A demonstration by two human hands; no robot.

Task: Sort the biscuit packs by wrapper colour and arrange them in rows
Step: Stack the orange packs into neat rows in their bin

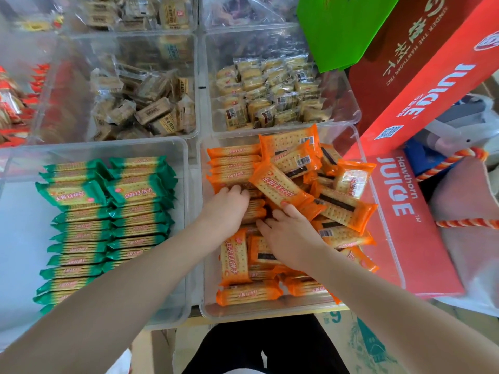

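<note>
Orange biscuit packs (337,203) fill the clear bin (270,314) on the right. A short row of them stands on edge at its far left, and the others lie loose in a heap. My left hand (226,209) reaches into this bin, its fingers curled over the near end of that row. My right hand (291,236) is beside it, and its thumb pinches the near end of one tilted orange pack (275,184). In the clear bin (94,147) on the left, green packs (108,211) stand in two neat rows.
Behind are more clear bins, one with brown-wrapped packs (151,109) and one with pale yellow packs (270,95). Red juice cartons (405,225) and a green bag (337,28) crowd the right side. Red packs (10,103) lie at the far left.
</note>
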